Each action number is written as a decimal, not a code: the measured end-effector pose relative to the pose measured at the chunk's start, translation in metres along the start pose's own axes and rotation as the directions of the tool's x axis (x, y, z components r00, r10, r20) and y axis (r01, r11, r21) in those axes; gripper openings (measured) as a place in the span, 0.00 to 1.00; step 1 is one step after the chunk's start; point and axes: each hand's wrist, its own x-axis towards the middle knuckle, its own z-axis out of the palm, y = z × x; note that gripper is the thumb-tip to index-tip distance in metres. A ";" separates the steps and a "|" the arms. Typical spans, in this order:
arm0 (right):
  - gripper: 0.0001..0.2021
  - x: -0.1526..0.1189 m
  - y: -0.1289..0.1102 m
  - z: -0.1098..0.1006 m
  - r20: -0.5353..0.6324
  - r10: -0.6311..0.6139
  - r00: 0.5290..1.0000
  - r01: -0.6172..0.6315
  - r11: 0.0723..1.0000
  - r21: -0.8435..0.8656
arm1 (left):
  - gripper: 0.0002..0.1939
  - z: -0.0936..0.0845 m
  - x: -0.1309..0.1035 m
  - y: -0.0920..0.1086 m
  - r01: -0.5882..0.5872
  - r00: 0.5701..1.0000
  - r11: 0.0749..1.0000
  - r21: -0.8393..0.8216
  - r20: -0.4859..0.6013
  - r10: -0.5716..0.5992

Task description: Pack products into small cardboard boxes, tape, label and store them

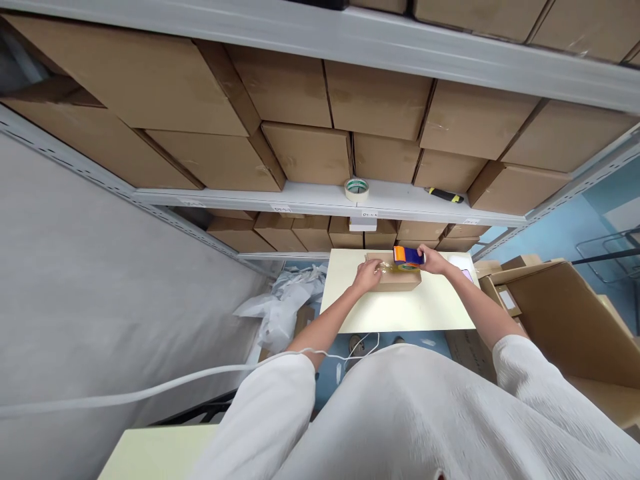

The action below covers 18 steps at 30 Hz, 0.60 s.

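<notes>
A small brown cardboard box [397,283] lies on the pale yellow table in front of me. My right hand [433,260] grips an orange and dark blue tape dispenser [409,256] over the right part of the box. Clear packing tape [387,267] stretches along the top of the box from the dispenser towards the left. At the box's left end, my left hand [367,275] is closed on the box, its fingertips at the tape. Exactly how those fingers press is too small to make out.
The table [400,317] stands below a metal shelf [310,195] stacked with cardboard boxes. On the shelf lie a tape roll [357,190] and a utility knife [444,195]. A large open carton [575,320] stands right. White plastic bags [285,307] lie left; a white cable [165,385] crosses near my left arm.
</notes>
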 end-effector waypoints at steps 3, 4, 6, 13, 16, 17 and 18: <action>0.22 0.000 0.000 0.000 -0.004 0.003 1.000 -0.003 1.000 0.004 | 0.19 -0.002 0.013 0.015 0.122 0.988 0.928 -0.352 -0.049 -0.149; 0.22 -0.001 0.000 0.000 -0.009 0.004 1.000 -0.004 1.000 0.004 | 0.18 -0.003 0.017 0.020 0.158 0.980 0.875 -0.458 -0.037 -0.196; 0.22 -0.001 -0.001 0.001 -0.017 0.007 1.000 -0.007 1.000 0.003 | 0.16 -0.004 0.025 0.031 0.210 0.966 0.771 -0.602 0.004 -0.260; 0.22 -0.002 0.003 0.002 -0.030 -0.036 0.999 0.037 0.999 0.028 | 0.15 -0.004 0.038 0.057 0.340 0.905 0.586 -0.735 0.087 -0.416; 0.22 -0.002 0.007 0.004 -0.031 -0.063 0.998 0.064 0.997 0.033 | 0.21 -0.007 0.040 0.059 0.350 0.898 0.597 -0.722 0.078 -0.432; 0.22 -0.002 0.008 0.005 -0.028 -0.067 0.997 0.067 0.997 0.029 | 0.22 -0.008 0.041 0.059 0.355 0.897 0.609 -0.709 0.075 -0.435; 0.22 -0.002 0.008 0.005 -0.023 -0.069 0.997 0.070 0.997 0.023 | 0.23 -0.010 0.041 0.059 0.357 0.897 0.628 -0.692 0.066 -0.437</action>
